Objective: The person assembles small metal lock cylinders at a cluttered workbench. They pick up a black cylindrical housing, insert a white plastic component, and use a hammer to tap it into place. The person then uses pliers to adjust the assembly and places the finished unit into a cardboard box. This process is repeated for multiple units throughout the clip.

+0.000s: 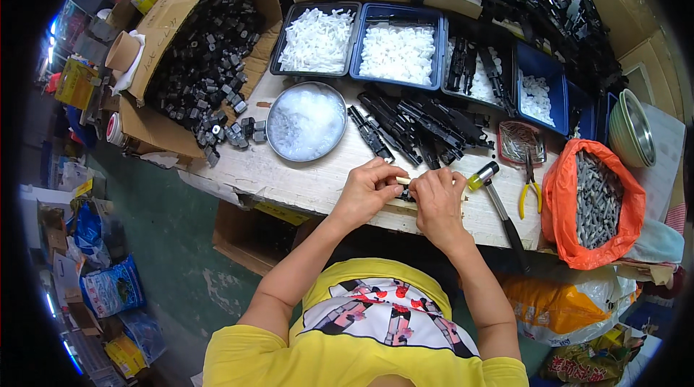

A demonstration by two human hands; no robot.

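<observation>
At the bench's front edge my left hand [365, 193] pinches a small cream-white piece [403, 181] between thumb and fingers. Close beside it my right hand [438, 199] has its fingers bent down over a small dark part [406, 196], mostly hidden by both hands. What the right fingers grip, if anything, is covered. Just beyond the hands lies a pile of long black plastic parts [426, 123]. A hammer [499, 202] with a yellow-and-black head rests right of my right hand, next to yellow-handled pliers [531, 184].
A round metal bowl [306, 121] of whitish, wet-looking material stands at left, near a cardboard box [253, 83] of black blocks. Bins of white pieces [397, 50] line the back. At right are an orange bag [553, 199] of grey parts and a red tray [520, 142] of pins.
</observation>
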